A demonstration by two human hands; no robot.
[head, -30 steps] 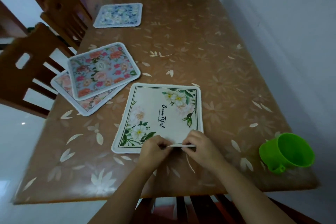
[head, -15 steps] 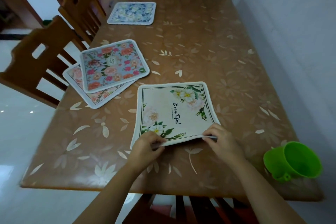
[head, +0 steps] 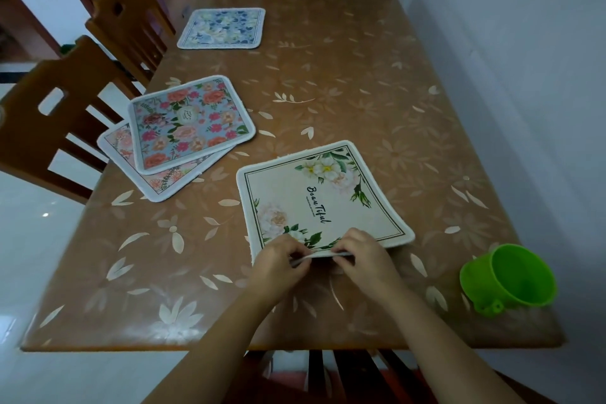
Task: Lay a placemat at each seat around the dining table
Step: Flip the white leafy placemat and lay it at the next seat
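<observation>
Now the hands sit close together at the middle of the cream placemat's [head: 314, 197] near edge, where half a second ago they were spread apart along it. The mat has turned with them: its near right corner has swung out to the right, so it lies askew to the counter's [head: 360, 75] near edge rather than square. It rests at the near end of the counter, in front of the near chair [head: 328, 374], mostly flat, with only the near edge raised.

As for the grip, the left hand [head: 278, 264] and right hand [head: 364, 259] each pinch that raised edge with curled fingers. They are closed down to about the mat's thickness, and a short strip of white border shows between them.

To my eye this seat's mat is being straightened and has not yet been let go. The blue mat [head: 223, 29] lies alone at the far left seat. The rose-patterned mat [head: 190, 123] overlaps a pink mat [head: 121, 144] at the left, so one of those probably belongs at another seat. The green cup [head: 511, 275] stands near right, apart from the mat.
</observation>
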